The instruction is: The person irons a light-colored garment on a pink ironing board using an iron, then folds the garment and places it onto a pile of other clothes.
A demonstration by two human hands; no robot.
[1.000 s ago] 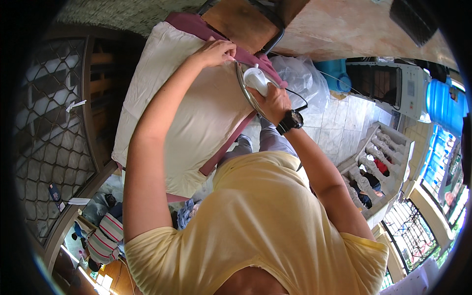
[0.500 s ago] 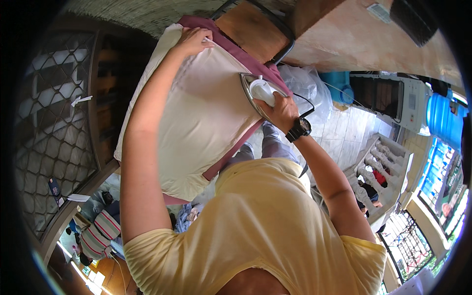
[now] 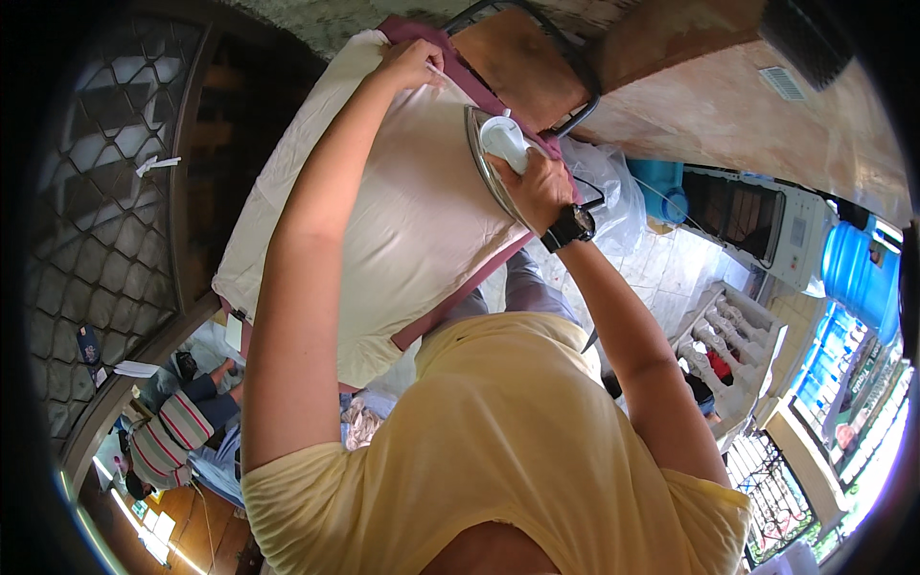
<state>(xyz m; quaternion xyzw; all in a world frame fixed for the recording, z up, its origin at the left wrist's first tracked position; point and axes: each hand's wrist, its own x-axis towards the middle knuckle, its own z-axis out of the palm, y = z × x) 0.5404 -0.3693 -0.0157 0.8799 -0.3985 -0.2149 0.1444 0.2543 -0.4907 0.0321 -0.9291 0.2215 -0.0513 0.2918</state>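
Closer to the left hand than half a second ago, the iron has slid along the cream cloth. Left of that hand, light creases remain; its fingers appear to pinch the cloth's far edge. Just below, the fabric looks smoother. Rightmost, the right hand grasps the iron's handle. Pressing seems partway, the left side probably remaining.

Working this from afar, I have my left arm stretched far forward in a gentle bend, the left hand curled into a pinch; my right arm slants inward, with the right hand wrapped in a grip.
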